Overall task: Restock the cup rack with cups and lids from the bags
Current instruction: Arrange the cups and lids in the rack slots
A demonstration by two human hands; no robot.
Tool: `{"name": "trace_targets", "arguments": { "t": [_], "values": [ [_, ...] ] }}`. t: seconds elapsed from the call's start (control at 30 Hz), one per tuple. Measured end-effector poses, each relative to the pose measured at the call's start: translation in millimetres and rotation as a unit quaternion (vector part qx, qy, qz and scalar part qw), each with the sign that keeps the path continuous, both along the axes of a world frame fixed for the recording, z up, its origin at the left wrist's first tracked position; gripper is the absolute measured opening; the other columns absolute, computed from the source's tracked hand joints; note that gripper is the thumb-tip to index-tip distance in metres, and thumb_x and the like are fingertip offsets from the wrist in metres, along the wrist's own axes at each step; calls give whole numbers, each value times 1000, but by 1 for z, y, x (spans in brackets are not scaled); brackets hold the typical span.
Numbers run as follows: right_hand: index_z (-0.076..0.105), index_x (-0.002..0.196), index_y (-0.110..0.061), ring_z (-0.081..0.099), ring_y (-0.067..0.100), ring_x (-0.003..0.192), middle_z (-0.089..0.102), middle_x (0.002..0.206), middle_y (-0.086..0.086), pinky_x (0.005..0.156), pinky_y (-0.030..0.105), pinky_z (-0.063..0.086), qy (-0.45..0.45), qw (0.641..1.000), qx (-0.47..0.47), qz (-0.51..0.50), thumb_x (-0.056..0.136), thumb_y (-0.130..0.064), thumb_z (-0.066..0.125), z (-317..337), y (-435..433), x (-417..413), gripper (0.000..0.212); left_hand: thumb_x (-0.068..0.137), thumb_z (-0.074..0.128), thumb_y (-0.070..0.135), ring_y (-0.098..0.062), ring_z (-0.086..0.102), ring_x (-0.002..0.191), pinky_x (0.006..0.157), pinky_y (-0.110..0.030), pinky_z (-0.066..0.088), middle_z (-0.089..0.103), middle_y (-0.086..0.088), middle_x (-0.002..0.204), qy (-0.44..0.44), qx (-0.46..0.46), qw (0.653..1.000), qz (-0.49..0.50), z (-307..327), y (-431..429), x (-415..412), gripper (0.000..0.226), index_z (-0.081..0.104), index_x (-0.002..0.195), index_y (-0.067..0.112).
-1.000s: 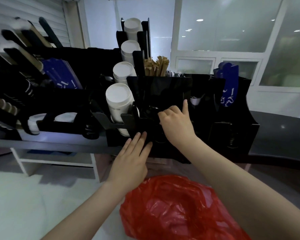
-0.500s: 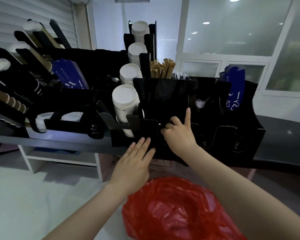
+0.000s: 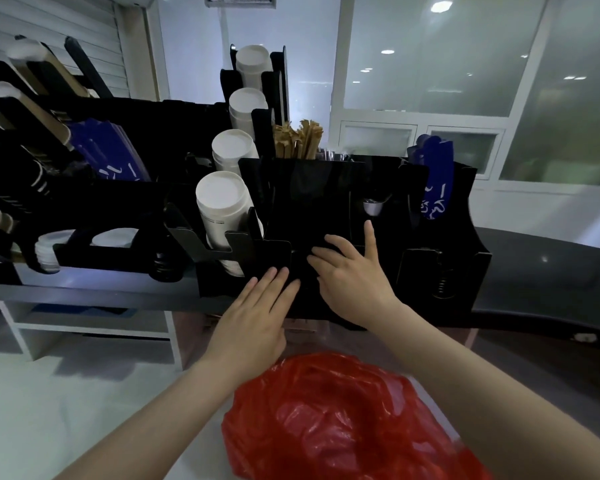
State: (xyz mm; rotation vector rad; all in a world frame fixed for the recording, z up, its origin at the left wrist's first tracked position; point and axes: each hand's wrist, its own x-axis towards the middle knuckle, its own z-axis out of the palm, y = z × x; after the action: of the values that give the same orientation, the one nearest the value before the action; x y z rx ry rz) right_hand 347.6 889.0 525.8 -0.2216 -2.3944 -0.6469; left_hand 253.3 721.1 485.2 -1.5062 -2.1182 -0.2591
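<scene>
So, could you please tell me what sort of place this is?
Probably a café or drinks counter: a black cup rack holds rows of stacked white cups, and wooden stirrers stick up from it.

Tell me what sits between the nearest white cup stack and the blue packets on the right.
Head view: the black rack panel stands between the cup stack and the blue packets, with a small white object in a slot right of it.
</scene>
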Motion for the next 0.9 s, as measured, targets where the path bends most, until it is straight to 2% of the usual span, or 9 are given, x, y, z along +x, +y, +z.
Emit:
{"name": "trace_targets", "arguments": {
  "t": [0.07, 0.17, 0.4, 0.5, 0.6, 0.67, 0.8, 0.83, 0.9],
  "values": [
    [70, 114, -18, 55, 23, 122, 66, 122, 0, 106, 69, 15, 37, 999, 4, 27, 78, -23, 72, 1, 5, 13, 36, 70, 70, 12, -29, 34, 138, 112, -46, 23, 39, -14, 147, 0, 2, 1000, -8, 6, 8, 3, 77, 42, 141, 7],
    [70, 113, -18, 59, 23, 117, 66, 121, 1, 106, 67, 24, 81, 996, -9, 46, 75, -15, 74, 0, 18, 35, 39, 67, 72, 12, -30, 35, 137, 111, -47, 25, 39, -15, 147, -13, 16, 1000, -24, 14, 22, 11, 81, 41, 141, 5],
    [71, 111, -12, 60, 26, 116, 68, 115, 4, 106, 65, 27, 130, 985, -99, -45, 75, -6, 73, -3, 58, 95, 37, 83, 61, 19, -24, 15, 145, 117, -35, 11, 17, -13, 156, -25, 36, 998, -50, 29, 63, 21, 78, 22, 149, 7],
    [70, 114, -12, 59, 27, 117, 68, 116, 3, 108, 62, 28, 135, 979, -128, -80, 78, -5, 70, -3, 72, 115, 36, 87, 55, 23, -20, 3, 146, 117, -30, -1, 6, -10, 159, -16, 32, 998, -53, 32, 84, 22, 78, 11, 151, 12],
    [68, 117, -13, 57, 28, 118, 67, 118, 3, 109, 60, 29, 134, 977, -129, -108, 79, -4, 70, 0, 86, 126, 39, 87, 54, 27, -20, 3, 147, 117, -33, -4, 7, -9, 159, -3, 37, 998, -47, 36, 106, 24, 78, 12, 151, 13],
    [65, 121, -15, 52, 27, 123, 65, 123, 2, 111, 59, 23, 111, 975, -132, -143, 81, -9, 70, 4, 96, 129, 41, 86, 58, 30, -25, 12, 146, 117, -39, 2, 16, -13, 157, 5, 44, 998, -43, 40, 120, 29, 75, 21, 150, 12],
    [54, 133, -29, 23, 23, 142, 49, 142, -6, 111, 59, -9, -21, 964, -129, -230, 86, -36, 65, 16, 115, 127, 49, 91, 47, 43, -28, 12, 146, 116, -48, 2, 20, -13, 156, 9, 52, 998, -16, 46, 147, 38, 66, 27, 148, 18],
    [54, 132, -31, 18, 22, 143, 48, 142, -7, 109, 60, -14, -37, 963, -129, -235, 85, -39, 65, 17, 118, 124, 48, 91, 46, 45, -29, 13, 145, 115, -49, 1, 19, -13, 157, 12, 48, 999, 1, 46, 151, 39, 64, 31, 147, 19],
    [60, 125, -32, 19, 23, 142, 54, 135, -7, 106, 61, -18, -48, 962, -133, -235, 85, -38, 65, 16, 122, 119, 41, 84, 60, 41, -31, 26, 141, 115, -52, 7, 26, -16, 154, 9, 40, 999, 17, 43, 154, 41, 62, 45, 139, 17]
  ]
}}
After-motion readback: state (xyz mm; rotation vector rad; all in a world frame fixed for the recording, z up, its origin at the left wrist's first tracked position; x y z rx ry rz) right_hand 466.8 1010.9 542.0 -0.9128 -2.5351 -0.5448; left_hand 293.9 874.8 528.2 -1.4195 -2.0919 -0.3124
